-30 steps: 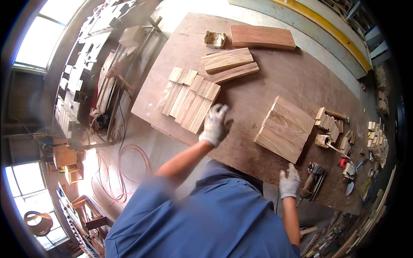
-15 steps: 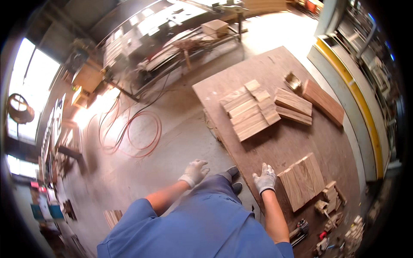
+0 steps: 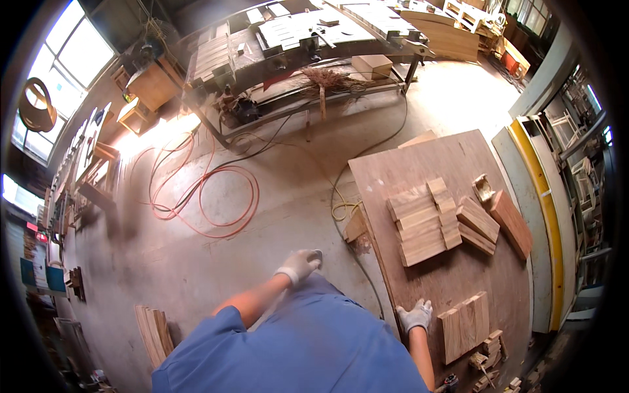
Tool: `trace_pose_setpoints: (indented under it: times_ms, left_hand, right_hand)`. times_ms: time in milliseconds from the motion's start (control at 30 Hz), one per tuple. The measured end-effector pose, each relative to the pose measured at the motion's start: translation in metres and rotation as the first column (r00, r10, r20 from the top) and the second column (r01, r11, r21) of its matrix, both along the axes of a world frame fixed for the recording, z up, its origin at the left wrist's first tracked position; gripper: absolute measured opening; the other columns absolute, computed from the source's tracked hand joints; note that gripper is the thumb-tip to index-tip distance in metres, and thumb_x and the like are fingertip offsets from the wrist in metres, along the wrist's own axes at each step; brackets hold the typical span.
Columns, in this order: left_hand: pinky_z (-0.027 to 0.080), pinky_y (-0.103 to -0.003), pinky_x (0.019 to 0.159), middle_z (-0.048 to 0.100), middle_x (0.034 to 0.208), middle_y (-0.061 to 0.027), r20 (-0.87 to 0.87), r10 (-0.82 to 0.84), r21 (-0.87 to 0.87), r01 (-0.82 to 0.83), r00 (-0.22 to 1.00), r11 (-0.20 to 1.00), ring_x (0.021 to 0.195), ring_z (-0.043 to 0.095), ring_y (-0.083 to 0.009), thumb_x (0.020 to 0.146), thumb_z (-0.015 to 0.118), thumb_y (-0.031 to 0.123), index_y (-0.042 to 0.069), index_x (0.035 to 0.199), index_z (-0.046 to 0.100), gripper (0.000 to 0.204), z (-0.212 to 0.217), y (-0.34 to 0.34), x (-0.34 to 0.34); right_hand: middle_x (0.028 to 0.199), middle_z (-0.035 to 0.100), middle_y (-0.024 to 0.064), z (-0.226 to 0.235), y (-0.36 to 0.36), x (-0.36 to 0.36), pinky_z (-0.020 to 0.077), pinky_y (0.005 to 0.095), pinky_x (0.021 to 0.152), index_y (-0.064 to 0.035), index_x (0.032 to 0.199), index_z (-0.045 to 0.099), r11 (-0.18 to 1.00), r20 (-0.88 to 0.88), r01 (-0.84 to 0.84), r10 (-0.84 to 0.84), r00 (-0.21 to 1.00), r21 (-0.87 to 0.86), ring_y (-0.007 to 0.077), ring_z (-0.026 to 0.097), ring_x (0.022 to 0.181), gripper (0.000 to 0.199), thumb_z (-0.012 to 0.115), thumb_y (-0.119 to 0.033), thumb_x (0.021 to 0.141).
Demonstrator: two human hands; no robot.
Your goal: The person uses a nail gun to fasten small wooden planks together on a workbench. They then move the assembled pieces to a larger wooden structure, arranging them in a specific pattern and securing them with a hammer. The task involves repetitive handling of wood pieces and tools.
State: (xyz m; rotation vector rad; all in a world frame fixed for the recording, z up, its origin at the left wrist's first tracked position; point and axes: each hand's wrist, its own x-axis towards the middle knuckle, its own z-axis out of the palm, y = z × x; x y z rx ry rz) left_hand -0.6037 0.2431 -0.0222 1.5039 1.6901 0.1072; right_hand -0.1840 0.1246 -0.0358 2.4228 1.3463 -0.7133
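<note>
White work gloves cover both hands. The right hand [image 3: 415, 316] lies flat and spread on the edge of the plywood board [image 3: 419, 170], gripping nothing; the nearest piece to it is a square wooden panel [image 3: 466, 325], just beside the fingertips but not touching them. The left hand [image 3: 299, 264] hangs empty over the person's blue trouser leg, above the concrete floor [image 3: 196, 262], fingers loosely curled and away from the board.

As for progress, my reading is that the sorting and laying out is well along: a group of short planks [image 3: 422, 223] sits edge to edge in the middle of the board, two thicker blocks [image 3: 478, 226] lie just to its right, and a long reddish plank [image 3: 511, 224] lies beyond those near the far edge. With neither hand holding any wood, the square panel appears to be the piece yet to be dealt with, along with a scatter of small offcuts [image 3: 488, 350] by the board's near corner.

The only container I can make out is a small open wooden box [image 3: 483, 188] near the reddish plank; whether anything lies in it is too small to tell.

Further out, orange and black cables [image 3: 216, 196] loop over the floor, a workbench [image 3: 295, 46] stands beyond, and a few slats [image 3: 154, 334] lie on the floor to the left.
</note>
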Motion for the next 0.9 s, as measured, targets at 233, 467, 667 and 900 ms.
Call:
trace_pose_setpoints:
  times_ms: [233,467,667,900]
  left_hand:
    - [0.05,-0.042,0.106,0.072,0.127,-0.0158,0.015,-0.224,-0.035,0.224,0.975,0.974,0.12,0.067,-0.0343,0.094,0.065,0.035,0.007,0.133,0.069,0.048,0.008,0.109,-0.031]
    - [0.052,-0.043,0.103,0.072,0.126,-0.0175,0.084,-0.23,-0.006,0.232,0.969,0.973,0.118,0.068,-0.0346,0.094,0.067,0.033,0.007,0.131,0.07,0.046,0.008,0.151,-0.005]
    - [0.051,-0.043,0.107,0.071,0.13,-0.0178,0.134,-0.267,-0.025,0.273,0.954,0.962,0.122,0.066,-0.0348,0.094,0.068,0.033,0.009,0.134,0.069,0.046,0.007,0.138,0.015]
    - [0.048,-0.041,0.111,0.069,0.136,-0.0168,0.117,-0.294,-0.101,0.306,0.949,0.947,0.128,0.063,-0.0342,0.095,0.067,0.036,0.007,0.138,0.066,0.051,0.022,0.136,0.036]
  right_hand:
    - [0.158,0.039,0.0345,0.006,0.029,-0.01,0.037,0.0444,0.122,0.0076,0.144,0.052,0.982,0.038,0.18,-0.178,0.983,-0.056,0.0438,0.041,0.147,0.106,0.079,-0.067,0.074]
    - [0.152,0.047,0.0323,0.006,0.037,-0.011,0.0351,0.0426,0.122,0.0113,0.142,0.053,0.974,0.074,0.156,-0.145,0.987,-0.164,0.0414,0.043,0.145,0.109,0.075,-0.072,0.076]
    - [0.137,0.062,0.0293,0.01,0.056,-0.016,0.0469,0.0418,0.111,0.0102,0.13,0.065,0.963,0.127,0.086,-0.055,0.99,-0.256,0.0391,0.058,0.131,0.103,0.075,-0.076,0.074]
    - [0.133,0.069,0.0214,0.011,0.071,-0.013,0.048,0.0396,0.11,0.0031,0.125,0.073,0.934,0.126,-0.042,0.092,0.988,-0.354,0.0345,0.061,0.13,0.094,0.069,-0.078,0.078]
